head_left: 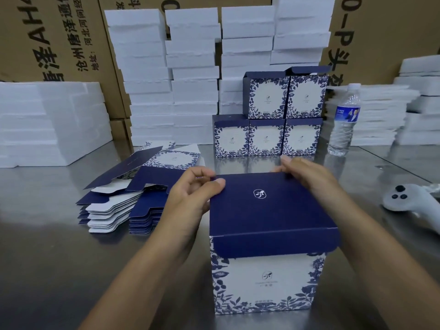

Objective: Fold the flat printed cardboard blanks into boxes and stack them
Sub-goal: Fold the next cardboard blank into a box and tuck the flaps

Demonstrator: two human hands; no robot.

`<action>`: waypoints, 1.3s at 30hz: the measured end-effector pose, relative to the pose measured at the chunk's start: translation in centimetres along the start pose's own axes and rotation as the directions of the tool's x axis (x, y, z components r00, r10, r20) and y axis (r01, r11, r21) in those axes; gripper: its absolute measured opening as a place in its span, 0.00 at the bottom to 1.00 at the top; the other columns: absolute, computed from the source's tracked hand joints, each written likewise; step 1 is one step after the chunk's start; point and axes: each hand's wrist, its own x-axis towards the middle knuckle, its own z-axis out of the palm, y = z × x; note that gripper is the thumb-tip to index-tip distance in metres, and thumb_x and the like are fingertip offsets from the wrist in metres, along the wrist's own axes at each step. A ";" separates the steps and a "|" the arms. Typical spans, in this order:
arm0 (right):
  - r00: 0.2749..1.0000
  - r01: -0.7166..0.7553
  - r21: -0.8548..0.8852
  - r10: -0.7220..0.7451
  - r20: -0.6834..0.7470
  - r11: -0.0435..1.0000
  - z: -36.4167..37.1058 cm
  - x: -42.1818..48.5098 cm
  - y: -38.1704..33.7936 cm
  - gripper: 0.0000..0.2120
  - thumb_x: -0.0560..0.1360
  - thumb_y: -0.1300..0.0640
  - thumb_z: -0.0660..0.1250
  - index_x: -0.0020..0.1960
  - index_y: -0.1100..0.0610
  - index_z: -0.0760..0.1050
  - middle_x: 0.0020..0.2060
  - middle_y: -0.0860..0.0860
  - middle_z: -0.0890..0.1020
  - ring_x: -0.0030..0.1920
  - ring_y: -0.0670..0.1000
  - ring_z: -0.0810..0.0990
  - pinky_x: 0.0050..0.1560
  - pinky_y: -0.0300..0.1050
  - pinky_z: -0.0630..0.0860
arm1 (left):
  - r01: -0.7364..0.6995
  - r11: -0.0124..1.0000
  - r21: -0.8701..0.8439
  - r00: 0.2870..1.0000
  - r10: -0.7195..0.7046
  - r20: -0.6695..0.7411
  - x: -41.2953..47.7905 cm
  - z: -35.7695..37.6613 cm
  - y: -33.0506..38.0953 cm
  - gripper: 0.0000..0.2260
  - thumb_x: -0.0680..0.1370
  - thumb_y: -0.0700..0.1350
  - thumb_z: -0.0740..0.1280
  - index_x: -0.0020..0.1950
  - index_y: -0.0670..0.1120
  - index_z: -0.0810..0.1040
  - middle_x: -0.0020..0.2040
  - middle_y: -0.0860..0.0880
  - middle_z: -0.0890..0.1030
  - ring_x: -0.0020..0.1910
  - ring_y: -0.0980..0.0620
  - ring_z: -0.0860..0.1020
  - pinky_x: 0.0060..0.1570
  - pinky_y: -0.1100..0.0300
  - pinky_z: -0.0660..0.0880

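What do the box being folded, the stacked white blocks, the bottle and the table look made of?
The box looks like thin printed cardboard, matte, with crisp creases. The white blocks seem foam, probably polystyrene: rough, grainy edges. The bottle is clear ribbed plastic. The table looks like brushed metal, likely stainless steel, with dull reflections.

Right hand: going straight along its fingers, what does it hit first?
Probably the bottom row of folded boxes, beyond the box lid that the right hand grips; gap depth unclear.
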 end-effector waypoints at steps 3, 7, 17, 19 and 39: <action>0.999 -0.017 -0.039 0.015 -0.043 0.999 0.2 0.2 -0.8 0.10 0.73 0.51 0.66 0.37 0.55 0.77 0.30 0.48 0.83 0.29 0.41 0.79 0.27 0.28 0.72 | 0.038 0.999 0.034 0.999 -0.038 0.004 0.3 0.1 0.4 0.08 0.75 0.38 0.67 0.50 0.50 0.80 0.40 0.50 0.83 0.36 0.54 0.81 0.38 0.61 0.77; 0.992 -0.097 -0.133 0.085 -0.094 0.986 0.9 0.0 -1.3 0.15 0.75 0.49 0.65 0.34 0.53 0.83 0.29 0.45 0.83 0.26 0.41 0.78 0.23 0.29 0.71 | 0.070 0.996 0.049 0.997 -0.070 0.010 0.2 0.5 0.8 0.10 0.76 0.37 0.66 0.49 0.50 0.83 0.43 0.46 0.82 0.37 0.53 0.81 0.37 0.63 0.78; 0.968 -0.184 -0.300 0.225 0.109 0.936 1.4 -0.5 -1.9 0.12 0.56 0.52 0.76 0.36 0.57 0.84 0.30 0.55 0.84 0.24 0.48 0.80 0.23 0.35 0.74 | 0.249 0.969 -0.005 0.964 -0.247 0.103 0.1 0.8 1.5 0.04 0.65 0.41 0.71 0.33 0.49 0.79 0.32 0.49 0.77 0.32 0.52 0.72 0.37 0.58 0.67; 0.971 -0.175 -0.343 0.219 0.093 0.923 1.3 -0.3 -1.9 0.03 0.62 0.55 0.76 0.33 0.54 0.84 0.29 0.54 0.84 0.24 0.47 0.80 0.23 0.34 0.73 | 0.251 0.967 0.046 0.962 -0.254 0.097 0.4 0.5 1.6 0.06 0.72 0.38 0.68 0.41 0.48 0.81 0.34 0.49 0.80 0.33 0.53 0.76 0.40 0.58 0.70; 0.956 -0.273 -0.342 0.293 0.008 0.899 1.9 -0.9 -2.5 0.04 0.69 0.59 0.73 0.38 0.58 0.81 0.26 0.53 0.82 0.22 0.48 0.79 0.21 0.34 0.71 | 0.213 0.867 0.451 0.966 -0.255 0.033 2.0 2.1 3.5 0.04 0.73 0.41 0.73 0.39 0.44 0.81 0.31 0.48 0.82 0.26 0.54 0.78 0.32 0.65 0.76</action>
